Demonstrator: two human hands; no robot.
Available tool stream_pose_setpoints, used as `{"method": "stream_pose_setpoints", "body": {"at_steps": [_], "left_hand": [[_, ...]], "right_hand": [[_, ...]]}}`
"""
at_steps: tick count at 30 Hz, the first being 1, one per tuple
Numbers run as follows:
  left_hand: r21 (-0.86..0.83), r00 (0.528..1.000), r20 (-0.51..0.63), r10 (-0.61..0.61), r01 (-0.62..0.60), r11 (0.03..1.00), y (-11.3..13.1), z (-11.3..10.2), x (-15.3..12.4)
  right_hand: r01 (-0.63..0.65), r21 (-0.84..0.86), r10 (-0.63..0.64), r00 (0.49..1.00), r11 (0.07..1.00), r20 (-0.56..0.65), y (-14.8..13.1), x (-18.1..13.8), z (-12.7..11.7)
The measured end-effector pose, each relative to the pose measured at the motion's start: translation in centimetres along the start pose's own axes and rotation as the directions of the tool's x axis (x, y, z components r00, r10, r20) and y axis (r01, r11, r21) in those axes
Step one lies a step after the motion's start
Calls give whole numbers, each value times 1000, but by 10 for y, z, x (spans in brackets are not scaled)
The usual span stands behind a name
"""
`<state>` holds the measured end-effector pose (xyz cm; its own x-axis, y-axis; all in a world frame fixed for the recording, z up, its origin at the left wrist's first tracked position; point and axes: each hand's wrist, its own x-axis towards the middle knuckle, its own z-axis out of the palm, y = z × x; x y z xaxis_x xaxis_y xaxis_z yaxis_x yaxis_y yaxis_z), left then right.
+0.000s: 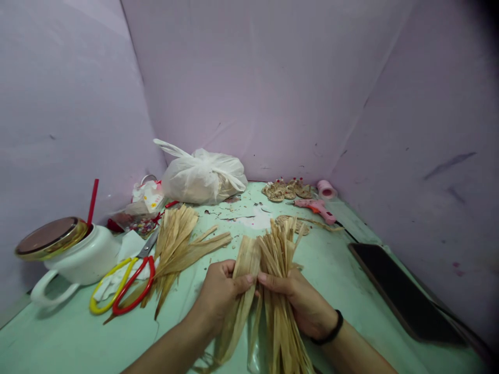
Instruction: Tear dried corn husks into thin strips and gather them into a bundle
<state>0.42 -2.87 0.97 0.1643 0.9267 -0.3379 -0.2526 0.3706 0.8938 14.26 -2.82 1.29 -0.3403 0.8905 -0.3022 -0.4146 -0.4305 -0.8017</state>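
My left hand pinches a wide, flat dried leaf strip between thumb and fingers. Right beside it, my right hand is closed around a thick bundle of narrow dried leaf strips, its thumb lying across them. Both thumbs nearly meet at the middle. The lower ends of the strips hang toward the table's front edge. Another heap of dried leaf strips lies on the table to the left, near the scissors with one yellow and one red handle.
On the left stands a white mug with a lid and a red straw. A tied white plastic bag sits at the back. Braided pieces, a pink glue gun, a pink roll and a dark phone lie to the right.
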Motion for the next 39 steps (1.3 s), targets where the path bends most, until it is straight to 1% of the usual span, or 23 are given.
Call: {"method": "stream_pose_setpoints", "body": {"at_steps": [3, 7, 11, 16, 18, 20, 21, 23, 26, 30, 32, 36, 39], "left_hand": [[24, 999, 29, 22, -23, 999, -2, 0, -1], [28, 997, 74, -22, 20, 999, 2, 1, -4], [24, 998, 51, -35, 33, 999, 2, -2, -1], [78, 999, 53, 9, -13, 997, -10, -7, 5], [84, 999, 48, 10, -14, 996, -13, -7, 5], [72, 999, 48, 6, -9, 997, -12, -5, 4], [54, 998, 58, 0, -4, 999, -12, -4, 4], [-7, 996, 92, -19, 20, 1000, -8, -2, 2], [-100, 988, 148, -50, 65, 993, -3, -1, 0], [-120, 980, 189, -66, 90, 989, -1, -3, -1], [-125, 980, 192, -59, 84, 989, -2, -3, -1], [-165, 988, 154, -34, 59, 985, -4, -2, -1], [-160, 983, 173, -55, 83, 984, 0, -5, 2]], "right_hand": [[15, -28, -16, 999, 1000, -40, 0, 0, 0], [20, -56, -25, 994, 998, -104, -1, 0, -1], [33, -125, -44, 995, 992, -88, -1, 0, -1], [155, -228, -173, 983, 961, -61, 1, 2, 4], [167, -280, -197, 977, 945, -81, 2, 2, 6], [134, -305, -180, 975, 943, -128, 2, 1, 8], [110, -297, -158, 977, 948, -143, 2, 0, 8], [78, -252, -114, 985, 965, -131, 1, -1, 8], [62, -170, -73, 996, 983, -60, 1, -3, 7], [32, -105, -32, 999, 994, 1, 0, -4, 8], [27, -96, -26, 1000, 995, 13, 0, -4, 9], [22, -65, -21, 1000, 998, 12, 0, -2, 8], [19, 32, -19, 1000, 999, -1, -3, 0, 3]]}}
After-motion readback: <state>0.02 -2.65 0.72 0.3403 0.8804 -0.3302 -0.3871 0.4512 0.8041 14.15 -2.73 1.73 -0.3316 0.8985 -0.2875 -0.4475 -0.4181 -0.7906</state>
